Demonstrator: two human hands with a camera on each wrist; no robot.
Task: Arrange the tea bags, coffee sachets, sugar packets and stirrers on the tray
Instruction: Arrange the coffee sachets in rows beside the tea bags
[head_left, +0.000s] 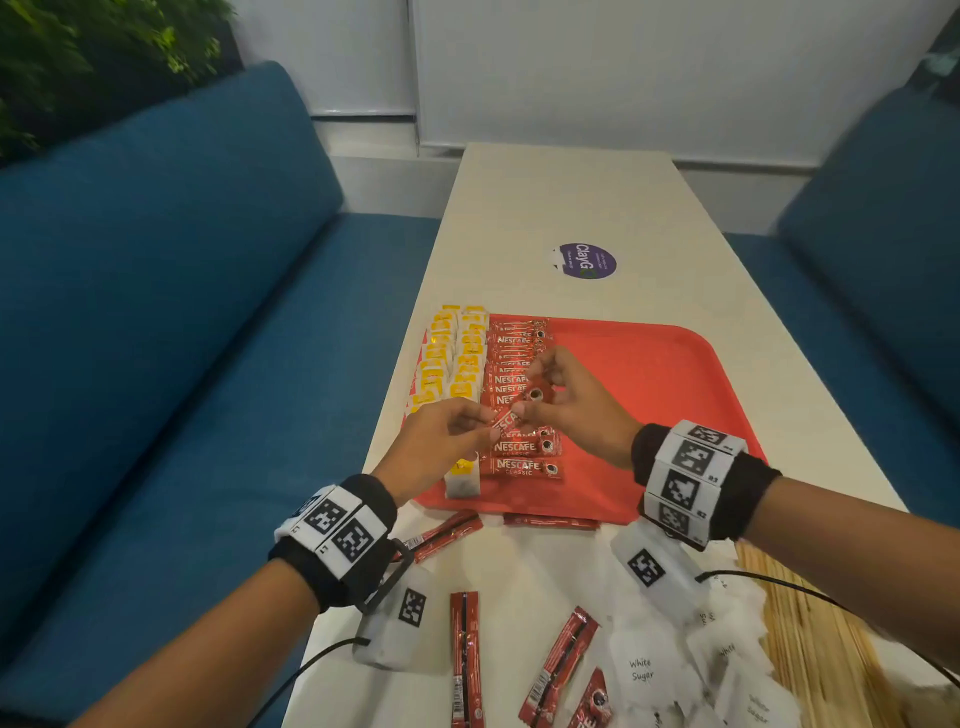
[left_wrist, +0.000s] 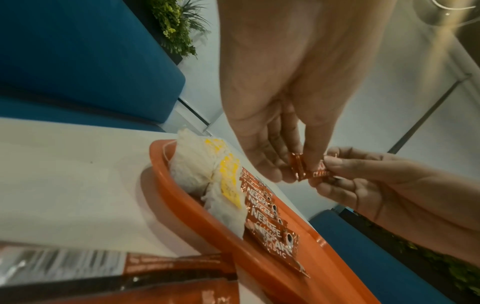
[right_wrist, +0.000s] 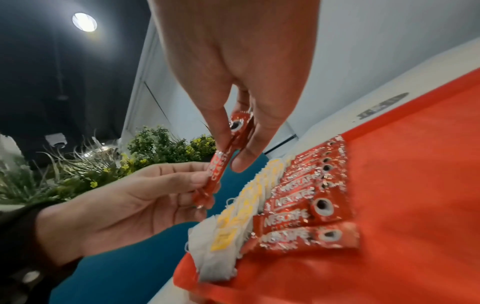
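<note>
Both hands hold one red coffee sachet (head_left: 517, 410) just above the red tray (head_left: 649, 415). My left hand (head_left: 441, 441) pinches its near end, and my right hand (head_left: 566, 400) pinches its far end by the cup picture. The same sachet (left_wrist: 309, 170) shows between the fingers in the left wrist view, and the sachet (right_wrist: 226, 156) hangs tilted in the right wrist view. A column of coffee sachets (head_left: 519, 452) lies on the tray beneath the hands. Left of it lie rows of yellow-tagged tea bags (head_left: 452, 358).
Loose coffee sachets (head_left: 465, 654) lie on the white table (head_left: 561, 208) in front of the tray. White sugar packets (head_left: 644, 670) are piled at the near right, beside wooden stirrers (head_left: 810, 634). Blue benches (head_left: 156, 312) flank the table. A purple sticker (head_left: 587, 261) lies beyond the tray.
</note>
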